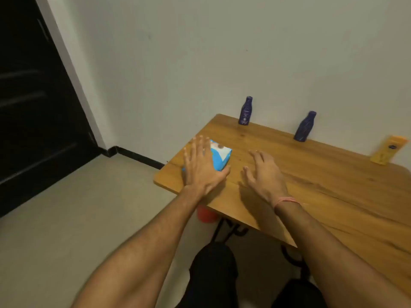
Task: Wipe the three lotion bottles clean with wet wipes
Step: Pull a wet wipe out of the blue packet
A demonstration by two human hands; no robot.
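A blue and white pack of wet wipes (220,157) lies near the left corner of the wooden table (322,174). My left hand (201,166) rests flat on the pack with straight, spread fingers. My right hand (264,174) hovers over the bare wood just right of the pack, fingers spread and holding nothing. Along the wall at the table's back edge stand a dark blue lotion bottle (245,111), a second dark blue bottle (304,126), and a yellow-orange bottle (388,150) at the far right.
The table is pushed against a pale wall. A dark door (33,103) is at the left, with floor between. Under the table's front edge sit a red object (205,214) and black metal legs (224,230). My knees in dark clothing are below.
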